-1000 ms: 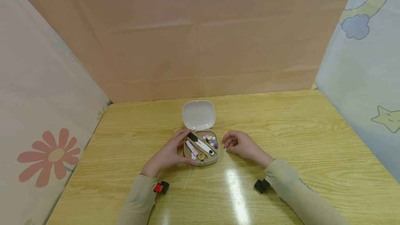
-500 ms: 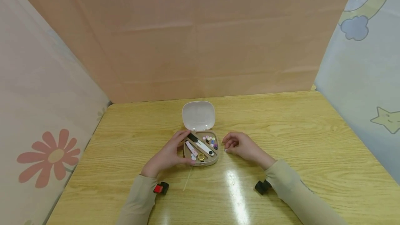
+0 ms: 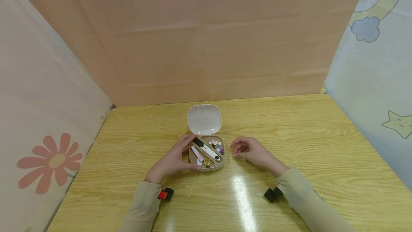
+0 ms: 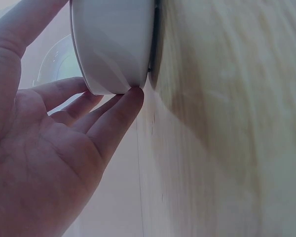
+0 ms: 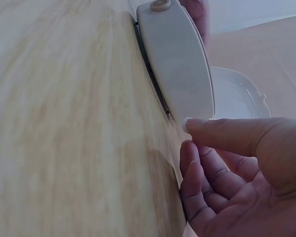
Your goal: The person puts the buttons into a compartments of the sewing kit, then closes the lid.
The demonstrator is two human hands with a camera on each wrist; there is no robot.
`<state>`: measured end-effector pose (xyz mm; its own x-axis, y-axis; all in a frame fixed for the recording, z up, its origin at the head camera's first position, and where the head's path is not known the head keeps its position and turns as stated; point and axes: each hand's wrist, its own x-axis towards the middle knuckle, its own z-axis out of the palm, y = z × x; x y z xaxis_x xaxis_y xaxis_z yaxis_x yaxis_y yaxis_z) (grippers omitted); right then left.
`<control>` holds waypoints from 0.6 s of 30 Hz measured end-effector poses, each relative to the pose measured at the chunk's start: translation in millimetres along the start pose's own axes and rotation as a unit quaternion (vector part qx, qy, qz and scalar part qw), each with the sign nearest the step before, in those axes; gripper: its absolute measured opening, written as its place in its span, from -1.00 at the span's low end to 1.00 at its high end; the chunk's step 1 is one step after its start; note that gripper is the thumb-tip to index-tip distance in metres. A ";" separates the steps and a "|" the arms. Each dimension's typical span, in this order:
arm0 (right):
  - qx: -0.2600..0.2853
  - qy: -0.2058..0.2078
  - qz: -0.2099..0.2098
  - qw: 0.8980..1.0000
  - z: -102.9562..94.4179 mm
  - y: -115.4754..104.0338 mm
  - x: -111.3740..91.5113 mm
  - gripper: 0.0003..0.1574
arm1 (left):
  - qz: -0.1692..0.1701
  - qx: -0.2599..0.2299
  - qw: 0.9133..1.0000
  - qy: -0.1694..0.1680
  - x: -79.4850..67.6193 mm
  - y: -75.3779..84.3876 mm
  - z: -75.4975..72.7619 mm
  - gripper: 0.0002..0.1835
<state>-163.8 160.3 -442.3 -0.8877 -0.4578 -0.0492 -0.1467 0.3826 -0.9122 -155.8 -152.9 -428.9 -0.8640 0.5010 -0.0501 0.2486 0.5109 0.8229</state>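
An open sewing kit box (image 3: pixel 212 169) stands on the table, its pale lid (image 3: pixel 204 119) tilted back. My left hand (image 3: pixel 172 156) grips its left side, thumb at the front corner and fingertips at the back; in the left wrist view the fingertips press the box wall (image 4: pixel 113 44). Inside lie white thread snips (image 3: pixel 210 151) with a black end, a pink patterned strip (image 3: pixel 197 153), a gold ring-shaped piece (image 3: pixel 207 162) and several coloured buttons (image 3: pixel 219 146). Just right of the box, my right hand (image 3: pixel 251 152) hovers with loosely curled fingers; a whitish spot shows at its thumb tip (image 5: pixel 190 125).
A thin pale thread-like line (image 3: pixel 192 185) runs on the wooden table (image 3: pixel 289 128) from the box towards the front. An orange-pink backdrop (image 3: pixel 206 46) closes off the far side. Patterned sheets (image 3: pixel 58 99) hang at left and right.
My right hand has drawn slightly to the right, away from the box. The left hand and the box have stayed in place.
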 end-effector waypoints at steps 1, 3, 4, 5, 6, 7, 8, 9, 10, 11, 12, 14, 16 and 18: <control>0.003 0.000 -0.001 1.000 -0.5 -0.1 -0.5 -0.69 | -0.001 0.002 1.000 0.001 0.0 0.0 0.0 0.15; 0.008 -0.001 -0.003 1.000 -1.2 0.1 -1.2 -0.69 | -0.001 0.004 1.000 0.001 0.0 0.2 0.1 0.15; 0.009 -0.001 -0.004 1.000 -1.5 0.2 -1.6 -0.69 | -0.002 0.005 1.000 0.001 0.0 0.3 0.1 0.15; 0.010 -0.002 -0.005 1.000 -1.8 0.2 -1.9 -0.69 | -0.002 0.006 1.000 0.001 0.0 0.5 0.1 0.15; 0.012 -0.003 -0.006 1.000 -2.2 0.5 -2.2 -0.69 | -0.002 0.006 1.000 0.001 0.1 0.6 0.1 0.15; 0.013 -0.002 -0.004 1.000 -2.4 0.5 -2.4 -0.69 | -0.002 0.006 1.000 0.001 0.1 0.7 0.1 0.14; 0.016 -0.003 -0.003 1.000 -2.7 0.6 -2.7 -0.69 | -0.002 0.006 1.000 0.001 0.2 0.7 0.0 0.14; 0.019 -0.004 -0.003 1.000 -3.0 0.7 -2.9 -0.69 | -0.001 0.006 1.000 0.000 0.2 0.8 0.0 0.14; 0.020 -0.004 -0.002 1.000 -3.3 0.7 -3.1 -0.69 | 0.000 0.004 1.000 0.000 0.3 0.7 0.0 0.14; 0.023 -0.004 0.000 1.000 -3.5 0.8 -3.2 -0.69 | 0.000 0.002 1.000 -0.001 0.4 0.7 0.0 0.14; 0.027 -0.004 0.001 1.000 -3.8 0.8 -3.3 -0.69 | 0.002 0.000 1.000 -0.001 0.5 0.6 -0.1 0.14; 0.037 -0.003 0.002 0.999 -4.5 0.1 -3.5 -0.69 | 0.003 0.007 1.000 0.000 0.5 0.2 0.0 0.15; 0.045 -0.002 0.003 0.999 -5.3 -0.6 -3.7 -0.68 | 0.005 0.016 1.000 0.001 0.5 -0.1 0.1 0.16; 0.057 0.000 0.004 0.998 -6.0 -2.0 -4.1 -0.67 | 0.005 0.027 1.000 0.003 0.5 -0.4 0.2 0.16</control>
<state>-162.5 166.3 -437.8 -0.8885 -0.4553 -0.0568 -0.0890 0.2926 -0.9521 -156.2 -152.7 -429.4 -0.8639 0.5022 -0.0384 0.2802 0.5426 0.7919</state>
